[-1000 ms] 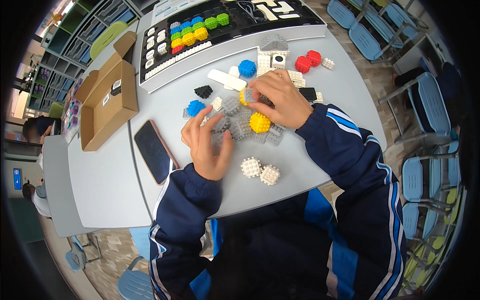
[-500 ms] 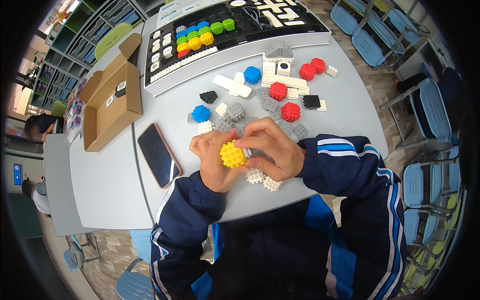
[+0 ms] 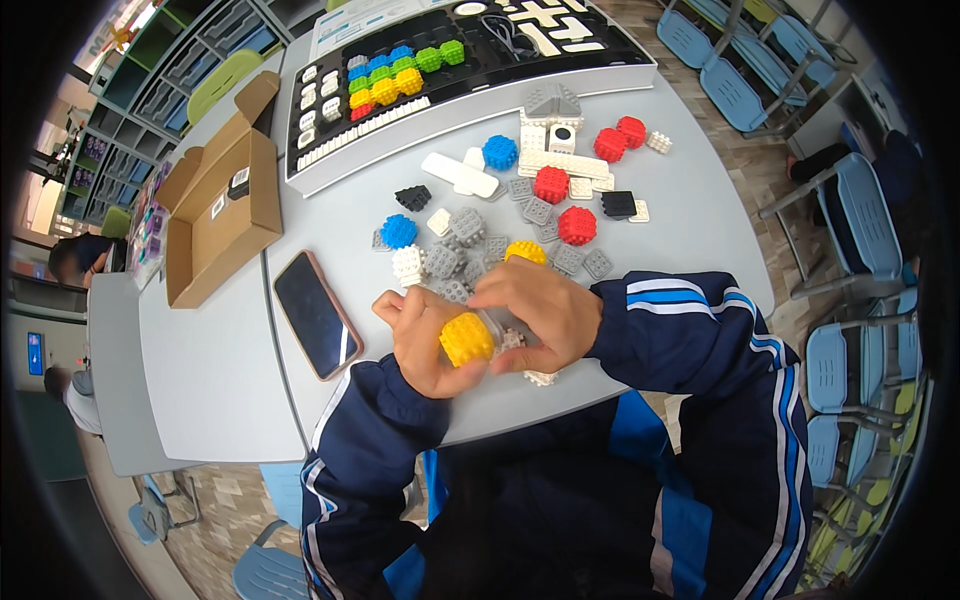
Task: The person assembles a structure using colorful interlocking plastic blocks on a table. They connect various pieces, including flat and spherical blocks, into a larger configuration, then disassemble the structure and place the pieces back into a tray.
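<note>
Near the front edge of the table, a studded yellow building block (image 3: 467, 340) is gripped in my left hand (image 3: 425, 335), its thumb below and fingers curled round the left side. My right hand (image 3: 548, 312) pinches a small grey plate (image 3: 491, 324) against the block's right side; the fingers partly hide it and it is a little blurred. Another yellow block (image 3: 526, 252) lies just beyond my right hand. White studded pieces (image 3: 540, 378) sit under and beside my right hand, mostly covered.
Beyond my hands lie grey blocks (image 3: 467, 226), red blocks (image 3: 577, 225), a blue block (image 3: 398, 231) and a black piece (image 3: 620, 204). A phone (image 3: 316, 315) rests at left, beside an open cardboard box (image 3: 225, 215). A parts tray (image 3: 470, 120) spans the far side.
Both hands and the held yellow block have moved slightly nearer to me. The other yellow block beyond my right hand has come into view.
</note>
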Motion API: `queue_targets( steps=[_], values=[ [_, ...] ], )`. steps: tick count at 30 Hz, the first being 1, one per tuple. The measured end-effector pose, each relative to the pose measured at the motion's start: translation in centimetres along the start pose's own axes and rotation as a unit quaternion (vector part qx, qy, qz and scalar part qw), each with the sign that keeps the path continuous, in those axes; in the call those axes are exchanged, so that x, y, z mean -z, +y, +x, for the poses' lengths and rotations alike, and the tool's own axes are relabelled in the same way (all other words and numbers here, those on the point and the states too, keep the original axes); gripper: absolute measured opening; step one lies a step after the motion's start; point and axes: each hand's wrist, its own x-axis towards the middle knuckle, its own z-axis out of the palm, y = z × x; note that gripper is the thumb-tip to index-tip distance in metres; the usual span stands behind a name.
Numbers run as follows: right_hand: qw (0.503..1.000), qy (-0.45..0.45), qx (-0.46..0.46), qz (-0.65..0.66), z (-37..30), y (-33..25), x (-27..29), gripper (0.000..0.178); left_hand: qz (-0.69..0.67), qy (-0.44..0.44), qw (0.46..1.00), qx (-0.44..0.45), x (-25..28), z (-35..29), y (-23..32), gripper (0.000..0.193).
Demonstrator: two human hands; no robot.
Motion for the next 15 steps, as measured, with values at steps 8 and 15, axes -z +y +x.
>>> queue_targets(
  steps=[8,15],
  values=[
    [0.994,-0.073,0.022,-0.076,-0.5,0.2,0.3,0.056,-0.043,-0.020,0.998,-0.039,-0.7,-0.2,0.1,0.057],
    [0.996,-0.041,0.062,-0.046,-1.5,1.1,-0.6,0.050,-0.104,-0.037,0.993,-0.047,-1.2,-0.4,0.1,0.058]
  ],
)
